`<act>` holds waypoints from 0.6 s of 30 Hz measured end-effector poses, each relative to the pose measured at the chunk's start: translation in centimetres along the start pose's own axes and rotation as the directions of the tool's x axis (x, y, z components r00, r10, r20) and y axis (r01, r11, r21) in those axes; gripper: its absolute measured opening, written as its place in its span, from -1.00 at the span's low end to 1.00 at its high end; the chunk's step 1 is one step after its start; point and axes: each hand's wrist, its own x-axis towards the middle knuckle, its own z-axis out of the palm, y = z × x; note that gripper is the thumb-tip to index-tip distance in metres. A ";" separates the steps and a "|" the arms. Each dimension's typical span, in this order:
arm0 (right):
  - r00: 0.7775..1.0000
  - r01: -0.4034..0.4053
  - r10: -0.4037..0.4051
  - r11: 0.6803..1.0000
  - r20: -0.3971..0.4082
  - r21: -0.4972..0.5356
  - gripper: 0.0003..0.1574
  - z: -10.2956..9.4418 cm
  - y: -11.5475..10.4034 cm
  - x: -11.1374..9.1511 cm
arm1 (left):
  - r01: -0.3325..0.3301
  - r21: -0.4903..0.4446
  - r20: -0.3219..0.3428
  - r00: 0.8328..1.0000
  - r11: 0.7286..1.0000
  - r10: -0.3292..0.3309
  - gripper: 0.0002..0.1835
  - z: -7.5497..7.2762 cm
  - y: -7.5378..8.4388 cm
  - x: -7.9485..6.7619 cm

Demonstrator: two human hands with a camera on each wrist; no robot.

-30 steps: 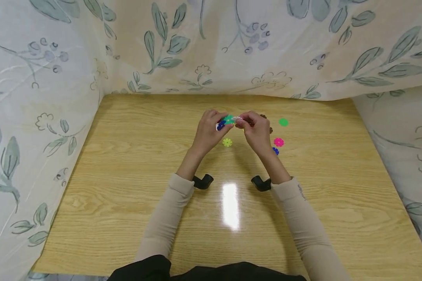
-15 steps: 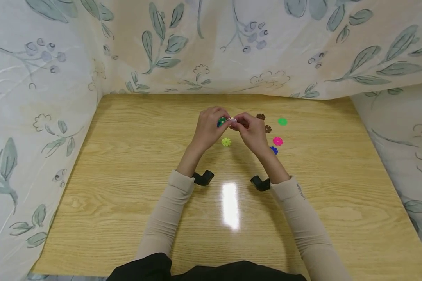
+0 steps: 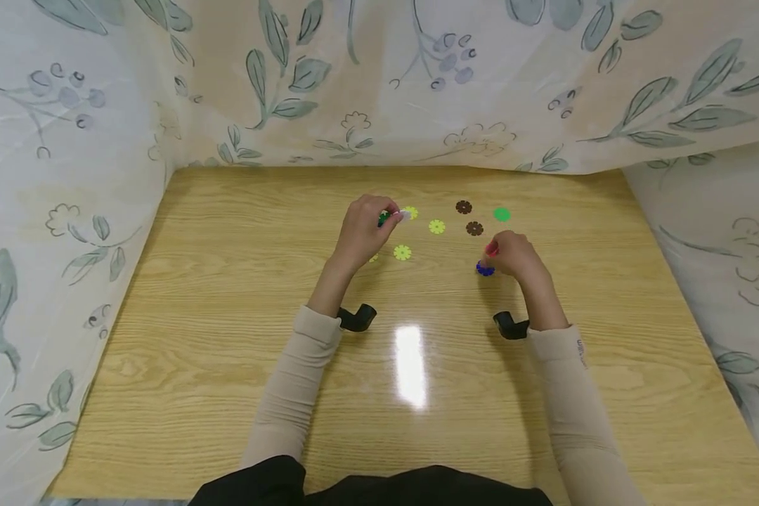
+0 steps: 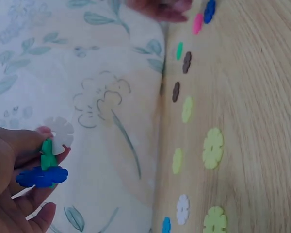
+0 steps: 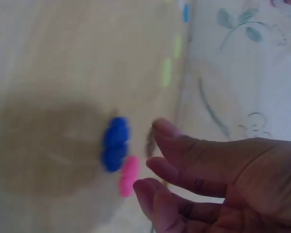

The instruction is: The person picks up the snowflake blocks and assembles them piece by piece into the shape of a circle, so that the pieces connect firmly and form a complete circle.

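Observation:
My left hand [image 3: 362, 226] is raised over the far part of the table and pinches a small cluster of joined flower-shaped discs. In the left wrist view the cluster shows a blue disc [image 4: 41, 177], a green disc [image 4: 49, 158] and a whitish disc [image 4: 63, 134]. Further right, my right hand [image 3: 519, 254] hovers with thumb and fingers loosely bent and a gap between them. Just beyond its fingertips a pink flower disc [image 5: 130, 175] lies on the table next to a blue flower disc [image 5: 116, 144]. The right wrist view is blurred.
Two brown discs [image 3: 464, 207] and a green disc [image 3: 502, 214] lie behind the right hand. Several yellow-green discs [image 3: 437, 227] are spread between the hands. A white disc [image 4: 183, 209] and a light blue disc [image 4: 166, 225] lie near the left hand. Patterned cloth [image 3: 379, 133] borders the wooden table.
The right hand has left the cluster and moved right and nearer, to the pink and blue discs. The left hand keeps the cluster, now with the whitish disc on it, in about the same place.

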 end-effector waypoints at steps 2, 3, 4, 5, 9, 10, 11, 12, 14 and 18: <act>0.999 -0.035 0.035 0.999 0.036 -0.016 -0.51 0.3 0.6 -0.2 | 0.006 -0.002 0.004 1.000 1.000 -0.006 -0.83 -0.1 0.0 0.0; 0.998 -0.037 0.038 0.999 0.042 -0.020 -0.49 0.5 0.8 -0.2 | 0.010 -0.004 0.006 1.000 1.000 -0.010 -0.82 -0.1 0.0 0.0; 0.999 -0.032 0.033 0.999 0.039 -0.024 -0.48 0.8 1.1 -0.2 | 0.016 -0.007 0.009 1.000 1.000 -0.016 -0.82 0.0 0.0 -0.1; 0.999 -0.025 0.026 0.999 0.033 -0.024 -0.47 1.1 1.4 -0.3 | 0.020 -0.008 0.011 1.000 1.000 -0.020 -0.82 0.1 0.0 -0.1; 1.000 -0.004 0.004 1.000 0.004 -0.019 -0.54 1.8 1.6 -0.3 | 0.038 -0.014 0.007 0.999 0.999 -0.038 -0.83 0.2 0.0 -0.3; 1.000 -0.001 0.002 1.000 0.003 -0.015 -0.55 1.9 1.6 -0.3 | 0.041 -0.015 0.004 0.999 0.999 -0.041 -0.83 0.1 -0.1 -0.3; 1.000 -0.001 0.001 1.000 0.005 -0.009 -0.56 1.9 1.5 -0.3 | 0.042 -0.015 0.001 0.999 0.999 -0.042 -0.83 0.0 -0.1 -0.4; 1.000 -0.003 0.003 1.000 0.007 -0.004 -0.57 1.9 1.4 -0.2 | 0.042 -0.017 -0.002 0.999 0.999 -0.042 -0.83 0.0 -0.1 -0.4; 1.000 -0.005 0.005 1.000 0.016 0.011 -0.57 1.8 1.2 -0.1 | 0.038 -0.018 -0.007 0.999 0.999 -0.038 -0.83 -0.2 -0.1 -0.3; 1.000 0.023 -0.023 0.999 0.014 0.042 -0.61 1.9 0.7 0.3 | 0.030 -0.018 -0.009 0.999 0.999 -0.031 -0.82 -0.5 -0.1 -0.3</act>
